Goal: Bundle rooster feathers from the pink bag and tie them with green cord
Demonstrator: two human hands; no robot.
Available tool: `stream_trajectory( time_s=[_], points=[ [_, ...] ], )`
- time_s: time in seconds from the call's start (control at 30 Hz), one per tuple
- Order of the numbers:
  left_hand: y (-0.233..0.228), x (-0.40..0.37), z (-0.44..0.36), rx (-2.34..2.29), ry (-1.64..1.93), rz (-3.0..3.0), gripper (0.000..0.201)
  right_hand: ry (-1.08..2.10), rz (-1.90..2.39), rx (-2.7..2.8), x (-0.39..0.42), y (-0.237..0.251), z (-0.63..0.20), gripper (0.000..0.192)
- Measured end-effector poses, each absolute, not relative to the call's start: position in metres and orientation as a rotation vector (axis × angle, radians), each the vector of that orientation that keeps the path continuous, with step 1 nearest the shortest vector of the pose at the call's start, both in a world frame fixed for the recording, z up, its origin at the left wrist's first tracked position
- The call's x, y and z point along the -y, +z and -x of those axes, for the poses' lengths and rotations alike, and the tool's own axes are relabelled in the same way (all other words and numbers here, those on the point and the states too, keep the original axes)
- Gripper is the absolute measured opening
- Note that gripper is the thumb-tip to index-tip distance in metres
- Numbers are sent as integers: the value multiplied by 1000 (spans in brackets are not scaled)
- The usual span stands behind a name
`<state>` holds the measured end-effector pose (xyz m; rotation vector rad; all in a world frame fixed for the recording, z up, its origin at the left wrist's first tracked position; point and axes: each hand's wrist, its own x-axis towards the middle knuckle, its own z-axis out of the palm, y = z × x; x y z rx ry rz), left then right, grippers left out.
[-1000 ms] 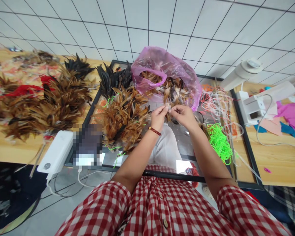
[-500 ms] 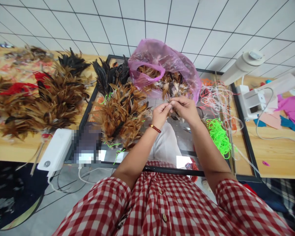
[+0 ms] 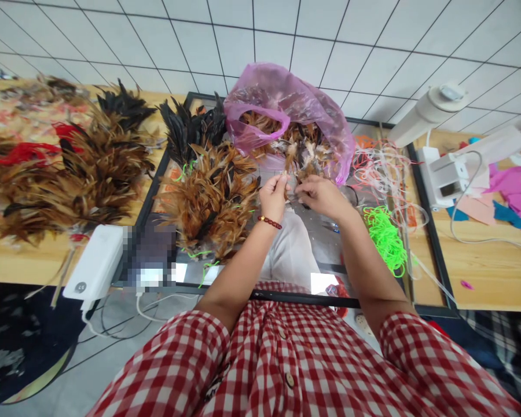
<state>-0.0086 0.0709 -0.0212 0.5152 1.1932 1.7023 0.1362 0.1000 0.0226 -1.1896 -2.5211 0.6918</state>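
Pinching what looks like a small feather [image 3: 287,197] (mostly hidden), left hand [image 3: 272,197] nearly closed, right hand [image 3: 324,196] just beside, half-curled, grip unclear, purple bag [image 3: 315,104] of brown feathers [image 3: 309,149] beyond.

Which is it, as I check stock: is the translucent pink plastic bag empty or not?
Not empty: brown and pale feathers show inside the pink plastic bag, at its mouth.

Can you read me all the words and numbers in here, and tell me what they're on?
No word, brand or number is clear enough to read for sure.
Round mark on the white device: characters too small and blurred.
Orange marks beside the feather bunch: might be print, but unreadable.
Pixelated patch beside the white device: nothing can be read there.
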Motion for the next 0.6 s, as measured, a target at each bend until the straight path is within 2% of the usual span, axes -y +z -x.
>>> stream_trajectory(
  time_s=[0.07, 0.17, 0.3, 0.47, 0.6],
  points=[
    [-21, -71, 9, -1170, 1718, -515, 19, 635, 1208, 2592, -97, 17, -129, 28],
    [-21, -70, 10, -1187, 1742, -504, 17, 618, 1213, 2677, -97, 15, -126, 20],
    [-22, -71, 11, -1200, 1768, -488, 18, 570, 1276, 2543, -103, 32, -145, 13],
    [-26, -71, 10, -1258, 1738, -537, 19, 818, 1329, 2103, -105, 46, -156, 15],
    [-30, -69, 8, -1219, 1687, -653, 17, 1166, 1235, 1730, -102, 36, -135, 35]
  ],
)
